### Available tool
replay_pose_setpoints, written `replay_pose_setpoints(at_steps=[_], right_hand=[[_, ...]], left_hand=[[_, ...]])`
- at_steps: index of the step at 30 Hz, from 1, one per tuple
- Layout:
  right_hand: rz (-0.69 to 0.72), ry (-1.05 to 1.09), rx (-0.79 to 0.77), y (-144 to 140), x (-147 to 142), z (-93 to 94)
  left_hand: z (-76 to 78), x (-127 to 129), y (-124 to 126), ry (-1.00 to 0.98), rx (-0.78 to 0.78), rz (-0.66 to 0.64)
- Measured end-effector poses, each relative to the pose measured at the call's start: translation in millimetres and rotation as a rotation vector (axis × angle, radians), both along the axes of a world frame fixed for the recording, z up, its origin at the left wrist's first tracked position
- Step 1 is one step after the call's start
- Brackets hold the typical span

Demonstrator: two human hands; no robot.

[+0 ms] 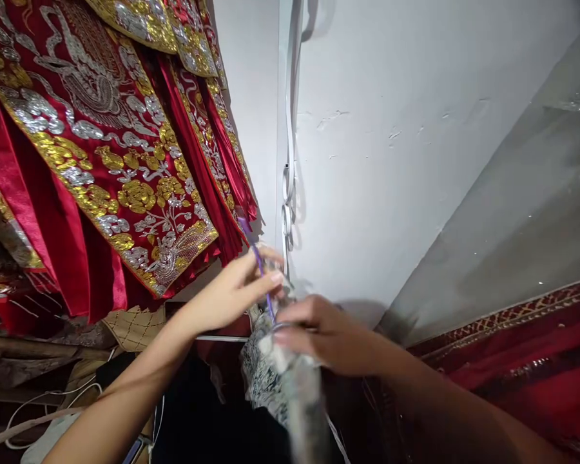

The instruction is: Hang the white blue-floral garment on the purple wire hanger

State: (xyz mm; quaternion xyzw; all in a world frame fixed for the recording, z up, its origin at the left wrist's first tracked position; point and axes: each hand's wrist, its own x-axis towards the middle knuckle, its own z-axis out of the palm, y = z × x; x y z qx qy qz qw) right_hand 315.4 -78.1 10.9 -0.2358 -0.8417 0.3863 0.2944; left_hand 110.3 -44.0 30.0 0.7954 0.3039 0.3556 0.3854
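Both hands meet low in the middle of the view, in front of a white wall (391, 161). The left hand (234, 293) pinches a thin purple strip (260, 264), perhaps a ribbon or a tie, between thumb and fingertips; the strip runs up from the hands toward the hem of the hanging clothes. The right hand (326, 335) is closed around the top of a blurred bundle of patterned cloth (275, 380), dark and pale, which hangs down below the fingers. What the bundle wraps cannot be told, since it is smeared by motion.

Judging by how it bends, the purple strip looks light, narrow and limp, so it likely needs a fingertip pinch near its end, as the left hand has it, and could easily slip out. The cloth bundle looks soft and loose; a grip around its gathered neck, where the right hand sits, seems the surest hold, as the lower part would sag.

To the left hang red robes (101, 148) thick with gold and silver embroidery, their hems just above the left hand. More red embroidered fabric (522, 361) lies at the lower right. White cables (53, 406) trail at the lower left.
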Motion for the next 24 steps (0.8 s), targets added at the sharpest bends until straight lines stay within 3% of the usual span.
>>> replay_pose_setpoints(at_steps=[2,4,9,14,20,22,24], right_hand=[[-0.071,-0.041,0.329,4,-12,-22.5],[-0.179,-0.012,0.526,16,-9,-39.9],[-0.501,0.036,0.638,53,32,-60.2],[-0.464,-0.186,0.723,73,32,-74.0],[-0.371,-0.099,0.903,69,14,-72.5],[-0.366,-0.098,0.928,62,19,-64.5],[-0.392,-0.120,0.927,57,26,-51.7]], left_hand=[[-5.9,7,-10,0.138,-0.002,0.037],[-12.3,5,-15,0.206,0.029,0.080],[-19.0,-19,-15,0.077,-0.072,0.040],[-23.7,-21,-24,-0.205,-0.278,-0.155],[-19.9,-23,-28,-0.459,-0.377,-0.278],[-18.6,-31,-19,-0.511,-0.423,-0.283],[-23.0,-43,-6,-0.497,-0.458,-0.186]])
